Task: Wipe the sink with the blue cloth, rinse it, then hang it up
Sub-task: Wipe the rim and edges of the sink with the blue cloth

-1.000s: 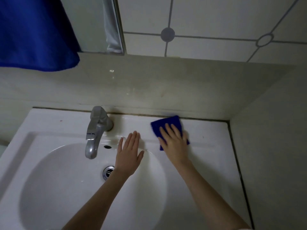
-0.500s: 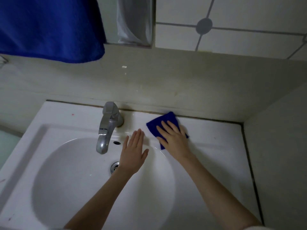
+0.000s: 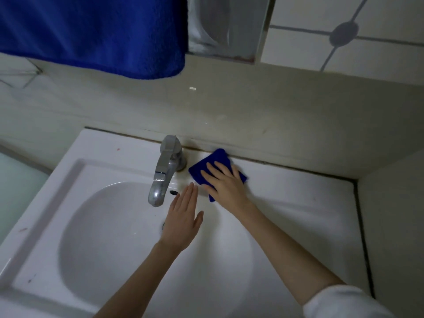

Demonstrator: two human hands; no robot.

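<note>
Our right hand (image 3: 226,182) lies flat, its grip spread apart, pressing the blue cloth (image 3: 215,165) onto the back ledge of the sink (image 3: 298,203), just right of the tap (image 3: 166,171). Our left hand (image 3: 181,221) hovers over the basin, fingers apart, empty. A blue towel (image 3: 91,31) hangs on the wall above.

Drain (image 3: 163,226) — mostly hidden under left hand (image 3: 181,222).

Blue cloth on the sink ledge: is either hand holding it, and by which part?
The right hand presses flat on the blue cloth, fingers spread over its middle, pinning rather than gripping it. The left hand is open over the basin, holding nothing.
</note>
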